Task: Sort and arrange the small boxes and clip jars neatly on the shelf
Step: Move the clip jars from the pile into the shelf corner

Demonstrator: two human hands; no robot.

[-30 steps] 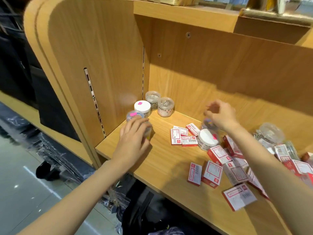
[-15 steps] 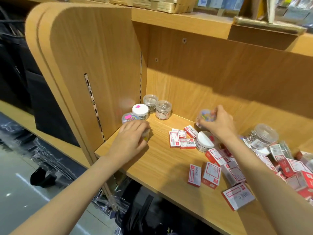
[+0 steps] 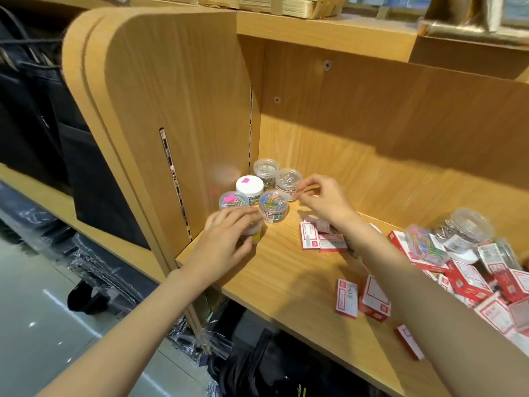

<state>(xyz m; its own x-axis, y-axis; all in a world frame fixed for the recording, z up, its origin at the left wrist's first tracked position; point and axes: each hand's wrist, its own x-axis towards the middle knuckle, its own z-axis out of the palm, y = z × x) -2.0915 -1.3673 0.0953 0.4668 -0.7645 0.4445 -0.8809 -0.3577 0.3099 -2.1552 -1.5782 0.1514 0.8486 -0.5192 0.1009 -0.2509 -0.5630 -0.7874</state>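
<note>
Jars started in the corner, most boxes not yet sorted.

I see five jars grouped in the shelf corner, just beyond my left hand; this hand curls around a sixth jar at the front. My right hand is empty with loose fingers, beside the colourful jar. To the right of this hand the small boxes lie scattered, and further right a heap of jars and boxes waits, so I judge most work remains.
</note>
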